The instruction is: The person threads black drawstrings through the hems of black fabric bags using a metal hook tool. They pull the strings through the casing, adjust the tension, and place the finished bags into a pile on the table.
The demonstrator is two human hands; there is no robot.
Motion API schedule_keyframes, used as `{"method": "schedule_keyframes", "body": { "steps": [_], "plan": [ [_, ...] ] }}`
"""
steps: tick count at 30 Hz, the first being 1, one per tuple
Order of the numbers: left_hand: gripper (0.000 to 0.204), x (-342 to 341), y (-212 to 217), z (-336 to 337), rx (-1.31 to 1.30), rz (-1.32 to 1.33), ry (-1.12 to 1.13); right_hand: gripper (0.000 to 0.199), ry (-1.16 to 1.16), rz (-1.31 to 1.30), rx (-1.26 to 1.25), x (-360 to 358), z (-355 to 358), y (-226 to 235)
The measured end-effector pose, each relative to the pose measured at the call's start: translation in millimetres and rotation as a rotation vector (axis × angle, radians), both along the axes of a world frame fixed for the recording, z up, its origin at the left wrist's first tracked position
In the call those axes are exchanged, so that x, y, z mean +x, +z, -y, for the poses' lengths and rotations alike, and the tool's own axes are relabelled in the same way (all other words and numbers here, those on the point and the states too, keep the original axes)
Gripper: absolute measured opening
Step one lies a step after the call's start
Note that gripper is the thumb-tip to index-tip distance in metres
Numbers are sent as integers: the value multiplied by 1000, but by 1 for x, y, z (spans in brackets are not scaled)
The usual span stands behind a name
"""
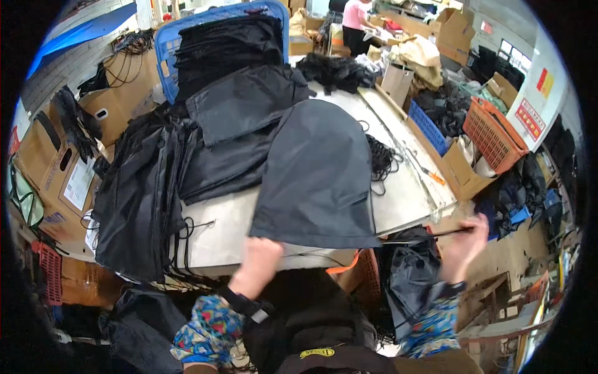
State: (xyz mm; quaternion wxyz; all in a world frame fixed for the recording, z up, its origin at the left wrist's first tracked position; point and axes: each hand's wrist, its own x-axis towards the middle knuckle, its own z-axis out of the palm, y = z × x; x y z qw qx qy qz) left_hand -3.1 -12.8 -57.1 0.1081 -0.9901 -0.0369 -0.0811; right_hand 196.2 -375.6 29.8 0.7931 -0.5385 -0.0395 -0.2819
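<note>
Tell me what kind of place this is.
Likely a small bag or garment workshop: stacks of black fabric pieces on a worktable, cardboard boxes, plastic crates, another person working behind.

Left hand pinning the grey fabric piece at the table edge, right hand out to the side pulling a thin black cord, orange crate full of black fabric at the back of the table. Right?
One error: the head view shows the crate at the back is blue, not orange. The rest holds: left hand grips the grey fabric piece at the table edge, right hand out to the side with a thin black cord.
</note>
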Motion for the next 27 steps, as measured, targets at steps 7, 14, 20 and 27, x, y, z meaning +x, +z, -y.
{"method": "schedule_keyframes", "body": {
  "steps": [7,14,20,27],
  "plan": [
    [14,-17,29,-45,-518,145,70,20,-456,-48,-623,36,169,-60],
    [34,-13,22,67,-1768,249,243,22,724,-464,-711,-58,-62,-62],
    [25,40,22,117,-2035,250,351,28,991,-494,-577,-72,-108,-75],
    [25,34,10,107,-2167,517,361,19,721,-95,-812,-91,-132,-74]
  ]
}}
